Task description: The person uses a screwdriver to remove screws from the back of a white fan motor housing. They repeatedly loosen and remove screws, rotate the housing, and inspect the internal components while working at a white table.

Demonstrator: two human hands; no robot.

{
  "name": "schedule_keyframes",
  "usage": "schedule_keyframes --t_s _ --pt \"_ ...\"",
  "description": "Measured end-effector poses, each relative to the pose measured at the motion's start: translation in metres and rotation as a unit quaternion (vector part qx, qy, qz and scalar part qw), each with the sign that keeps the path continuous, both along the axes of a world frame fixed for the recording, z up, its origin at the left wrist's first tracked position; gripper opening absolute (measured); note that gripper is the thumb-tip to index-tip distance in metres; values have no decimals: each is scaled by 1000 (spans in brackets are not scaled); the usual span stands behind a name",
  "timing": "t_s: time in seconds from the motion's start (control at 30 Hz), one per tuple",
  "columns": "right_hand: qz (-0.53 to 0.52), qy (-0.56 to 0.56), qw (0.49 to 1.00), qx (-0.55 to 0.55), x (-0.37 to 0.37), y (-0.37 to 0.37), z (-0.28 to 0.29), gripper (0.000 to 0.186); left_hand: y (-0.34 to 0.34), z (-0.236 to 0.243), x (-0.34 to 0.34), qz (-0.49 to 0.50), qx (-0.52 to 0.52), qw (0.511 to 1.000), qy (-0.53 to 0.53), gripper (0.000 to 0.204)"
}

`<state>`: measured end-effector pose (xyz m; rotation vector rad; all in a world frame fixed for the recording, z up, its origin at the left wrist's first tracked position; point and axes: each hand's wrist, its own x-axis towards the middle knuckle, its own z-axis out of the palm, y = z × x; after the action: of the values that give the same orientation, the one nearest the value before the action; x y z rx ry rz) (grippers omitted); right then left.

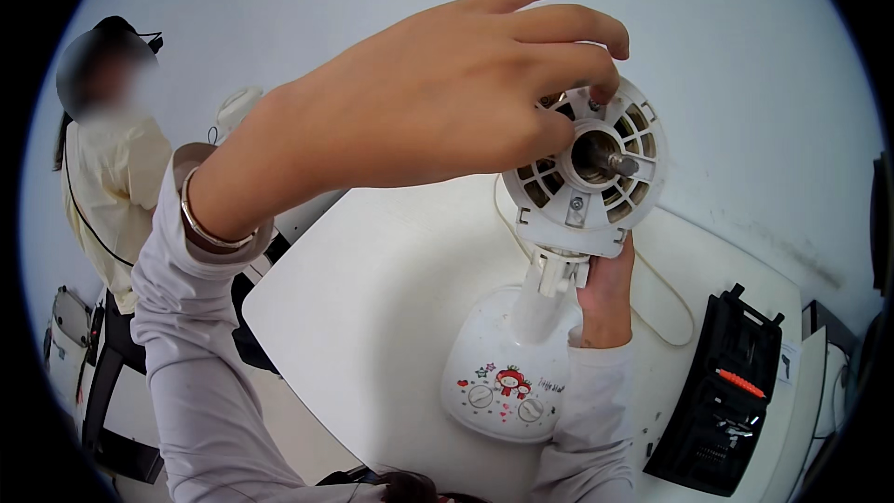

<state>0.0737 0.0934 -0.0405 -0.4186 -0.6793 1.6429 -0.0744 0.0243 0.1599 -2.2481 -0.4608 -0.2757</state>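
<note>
A white electric fan (535, 317) stands upright on the table, its blades and guard off. Its round slotted motor housing (643, 144) faces me, and a bare metal shaft (622, 165) sticks out of the central collar. My left hand (447, 93) reaches across the top left of the housing, thumb and index finger bent beside the collar with a gap between their tips. I see nothing held there. Behind the fan's neck comes my right hand (610, 284), touching or close to the back of the housing, which hides its fingers. Cartoon pictures and two dials mark the fan base (494, 387).
On the right of the white table (345, 307) lies an open black tool case (722, 391) with an orange-handled tool (741, 383). Small dark bits lie beside it. A pale cord (675, 293) loops behind the fan. Another person (116, 168) is at the far left.
</note>
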Motion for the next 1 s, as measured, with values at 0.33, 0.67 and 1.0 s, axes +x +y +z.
schedule_keyframes --t_s 0.33,0.67,1.0 --pt "-20 -70 997 -12 -1 -15 24 43 -8 7 -1 -5 -58 998 11 11" --pt "46 -71 991 107 2 2 6 53 -14 -10 -6 39 8 998 -46 26" --pt "29 -65 989 126 6 -2 5 52 -16 -14 -1 47 -22 994 -100 26"
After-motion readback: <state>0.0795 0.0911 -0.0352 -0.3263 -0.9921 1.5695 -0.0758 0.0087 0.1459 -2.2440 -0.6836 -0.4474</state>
